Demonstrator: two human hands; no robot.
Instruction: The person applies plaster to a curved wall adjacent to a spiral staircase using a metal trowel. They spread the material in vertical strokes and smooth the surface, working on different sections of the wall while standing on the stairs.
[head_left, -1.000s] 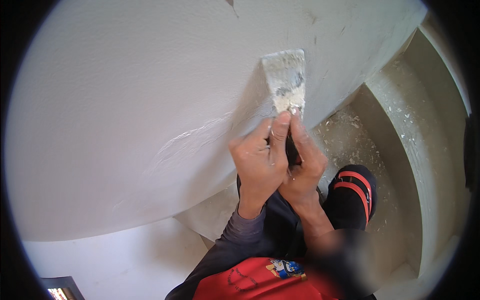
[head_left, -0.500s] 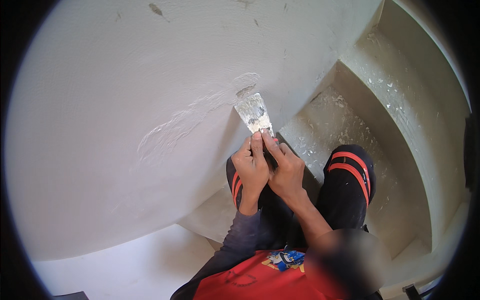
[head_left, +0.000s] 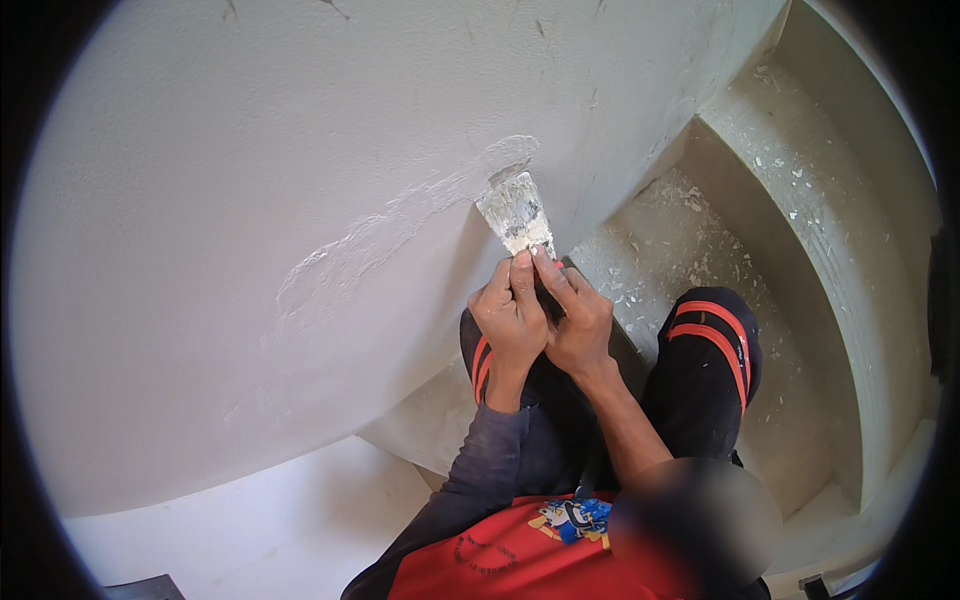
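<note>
Both hands grip one putty knife [head_left: 516, 212], its broad blade smeared with white filler and its tip by the wall. My left hand [head_left: 509, 310] is closed at the base of the blade, thumb pointing up along it. Beside it, my right hand [head_left: 582, 318] is closed around the handle, which is mostly hidden, with its index finger stretched toward the blade. The blade's edge lies just below a small grey hollow [head_left: 508, 172] in the pale wall [head_left: 200, 250]. A raised, rough-edged patch [head_left: 370, 240] runs from there down to the left.
Curved steps [head_left: 790, 180] rise on the right, strewn with white flakes. My bent knee [head_left: 712, 345] in dark trousers with red stripes is right of the hands. A white surface [head_left: 260, 520] lies below the wall at lower left. Dark scuffs mark the upper wall.
The view has shifted slightly. The putty knife and both hands stay together near the hollow, the blade now a little nearer to it. Both hands keep their hold.
</note>
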